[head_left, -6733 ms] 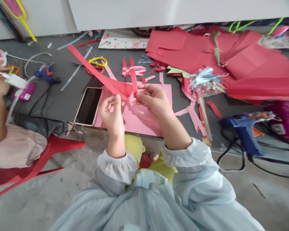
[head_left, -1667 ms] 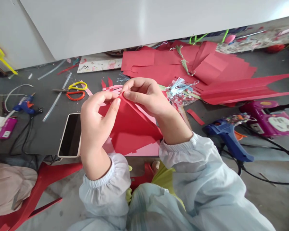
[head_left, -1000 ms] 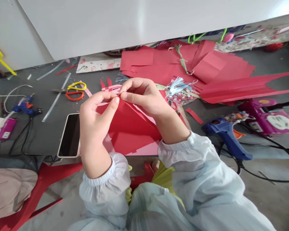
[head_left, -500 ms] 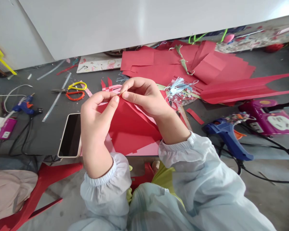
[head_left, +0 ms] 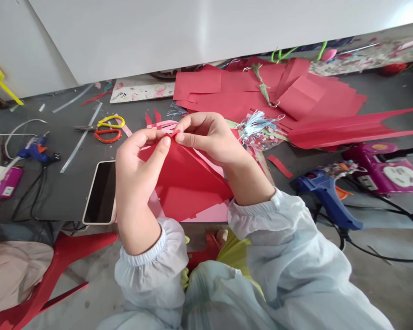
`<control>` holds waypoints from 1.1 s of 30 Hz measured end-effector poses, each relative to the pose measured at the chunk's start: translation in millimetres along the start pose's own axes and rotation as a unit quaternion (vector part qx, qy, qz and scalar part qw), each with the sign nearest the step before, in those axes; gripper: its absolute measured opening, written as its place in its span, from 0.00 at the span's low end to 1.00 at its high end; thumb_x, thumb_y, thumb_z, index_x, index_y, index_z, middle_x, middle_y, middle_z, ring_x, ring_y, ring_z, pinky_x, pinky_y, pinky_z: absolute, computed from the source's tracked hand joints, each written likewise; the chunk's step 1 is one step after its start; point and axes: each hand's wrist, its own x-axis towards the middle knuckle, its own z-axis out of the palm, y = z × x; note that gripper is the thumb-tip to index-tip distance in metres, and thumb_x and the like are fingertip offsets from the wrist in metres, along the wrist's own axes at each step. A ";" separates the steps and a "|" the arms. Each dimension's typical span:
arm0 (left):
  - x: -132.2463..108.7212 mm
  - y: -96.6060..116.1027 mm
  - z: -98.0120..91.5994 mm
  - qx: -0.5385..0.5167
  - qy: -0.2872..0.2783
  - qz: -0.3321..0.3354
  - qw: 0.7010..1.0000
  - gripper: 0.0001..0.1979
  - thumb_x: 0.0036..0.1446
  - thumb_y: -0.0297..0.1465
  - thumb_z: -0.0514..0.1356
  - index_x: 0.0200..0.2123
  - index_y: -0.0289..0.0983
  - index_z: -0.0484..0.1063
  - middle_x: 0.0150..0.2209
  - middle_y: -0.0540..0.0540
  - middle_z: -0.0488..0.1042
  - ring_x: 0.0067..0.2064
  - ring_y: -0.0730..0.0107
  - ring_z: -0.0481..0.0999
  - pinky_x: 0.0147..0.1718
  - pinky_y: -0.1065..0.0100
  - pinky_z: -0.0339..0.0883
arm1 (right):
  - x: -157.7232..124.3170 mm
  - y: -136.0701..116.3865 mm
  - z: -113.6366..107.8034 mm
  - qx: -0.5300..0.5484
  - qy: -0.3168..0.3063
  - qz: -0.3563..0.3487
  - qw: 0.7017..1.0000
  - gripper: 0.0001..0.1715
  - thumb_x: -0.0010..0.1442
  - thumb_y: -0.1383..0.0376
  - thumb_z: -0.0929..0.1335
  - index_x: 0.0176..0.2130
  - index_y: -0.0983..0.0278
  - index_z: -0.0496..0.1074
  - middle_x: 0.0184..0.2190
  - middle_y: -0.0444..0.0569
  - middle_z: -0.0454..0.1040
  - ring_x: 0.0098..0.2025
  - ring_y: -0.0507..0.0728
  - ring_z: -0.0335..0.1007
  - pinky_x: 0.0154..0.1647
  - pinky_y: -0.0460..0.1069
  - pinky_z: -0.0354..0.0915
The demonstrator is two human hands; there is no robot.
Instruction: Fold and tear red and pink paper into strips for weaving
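Between my two hands is a sheet of red paper (head_left: 182,183), raised at its far edge and sloping down toward me. My left hand (head_left: 139,158) pinches that edge between thumb and forefinger. Right beside it, my right hand (head_left: 206,140) pinches the same edge, where a small strip is folded over. The fingertips of both hands almost meet. Pink paper (head_left: 211,213) shows beneath the red sheet at the table's near edge. A phone (head_left: 100,192) lies just left of my left wrist.
Scissors (head_left: 110,128) with yellow and orange handles lie left. Red paper sheets (head_left: 241,101) are heaped behind my hands, near a light-blue tassel (head_left: 256,123). A blue glue gun (head_left: 330,195) and purple power strip (head_left: 392,167) with cables stand right; another glue gun (head_left: 36,149) is far left.
At the pinched edge, the small folded strip of the red paper shows more between my fingertips. My hands have barely moved, and both still grip the paper.
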 end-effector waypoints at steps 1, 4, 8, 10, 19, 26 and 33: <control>0.1 -0.2 -0.4 0.001 -0.008 -0.004 1.000 0.08 0.57 0.36 0.68 0.38 0.40 0.80 0.39 0.47 0.81 0.45 0.63 0.80 0.51 0.62 0.72 | 0.0 -0.4 0.9 0.002 0.005 -0.001 1.000 0.13 0.50 0.60 0.80 0.30 0.65 0.78 0.30 0.44 0.78 0.33 0.49 0.73 0.40 0.47 0.72; 0.3 -1.1 -1.0 0.006 -0.018 -0.012 1.000 0.08 0.57 0.37 0.68 0.38 0.40 0.79 0.40 0.47 0.81 0.46 0.62 0.79 0.52 0.61 0.72 | -0.4 -1.2 3.0 0.005 0.007 -0.002 1.000 0.13 0.51 0.60 0.80 0.30 0.65 0.78 0.29 0.43 0.78 0.34 0.49 0.74 0.40 0.47 0.72; 0.2 -1.4 -0.2 0.012 -0.013 -0.016 1.000 0.09 0.57 0.38 0.67 0.39 0.40 0.79 0.40 0.47 0.81 0.46 0.62 0.79 0.52 0.60 0.71 | -0.7 -0.3 3.0 -0.002 0.004 -0.007 1.000 0.14 0.50 0.59 0.80 0.30 0.64 0.77 0.29 0.43 0.77 0.33 0.49 0.72 0.38 0.46 0.71; 0.4 -1.0 0.3 0.013 -0.010 -0.021 1.000 0.10 0.57 0.38 0.67 0.39 0.39 0.79 0.40 0.47 0.80 0.46 0.61 0.79 0.51 0.61 0.71 | -0.4 0.7 2.3 -0.011 0.007 -0.010 1.000 0.14 0.51 0.58 0.79 0.30 0.64 0.77 0.30 0.43 0.76 0.33 0.49 0.72 0.38 0.46 0.71; 0.9 -1.7 0.8 0.008 0.004 -0.023 1.000 0.09 0.58 0.38 0.66 0.38 0.39 0.79 0.40 0.47 0.80 0.46 0.61 0.79 0.51 0.61 0.72 | 0.0 2.7 1.8 -0.011 -0.005 -0.035 0.999 0.13 0.55 0.59 0.78 0.32 0.64 0.76 0.31 0.43 0.74 0.34 0.49 0.71 0.38 0.46 0.70; 0.3 -4.5 -1.0 0.020 0.015 -0.019 1.000 0.09 0.58 0.38 0.66 0.37 0.39 0.78 0.41 0.46 0.80 0.47 0.61 0.79 0.51 0.60 0.71 | 0.2 1.2 1.0 -0.016 -0.006 0.010 1.000 0.18 0.49 0.56 0.80 0.32 0.66 0.77 0.30 0.44 0.75 0.33 0.50 0.71 0.37 0.47 0.71; 0.0 -6.0 -1.3 0.010 0.019 -0.024 0.999 0.10 0.58 0.39 0.66 0.37 0.39 0.78 0.40 0.46 0.80 0.46 0.62 0.79 0.50 0.61 0.72 | 1.3 5.0 -0.1 -0.015 0.003 0.020 1.000 0.20 0.45 0.56 0.82 0.30 0.66 0.76 0.28 0.43 0.75 0.32 0.49 0.70 0.34 0.45 0.69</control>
